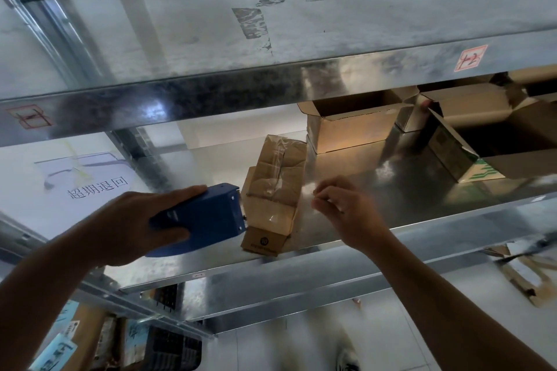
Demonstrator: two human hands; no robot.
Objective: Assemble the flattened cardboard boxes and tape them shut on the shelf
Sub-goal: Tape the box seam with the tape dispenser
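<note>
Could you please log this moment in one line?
left hand grips dispenser at box | right hand beside box | box taped, on shelf

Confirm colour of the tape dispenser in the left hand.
Dark blue tape dispenser, gripped by left hand; head view.

Your left hand point(132, 220) grips a blue plastic tape dispenser point(205, 214); your right hand point(346, 208) hovers, fingertips pinched together.

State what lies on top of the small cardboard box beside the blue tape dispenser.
A strip of clear tape runs lengthwise along the top of the small cardboard box, over its closed flaps. Those flaps hide whatever is inside.
</note>
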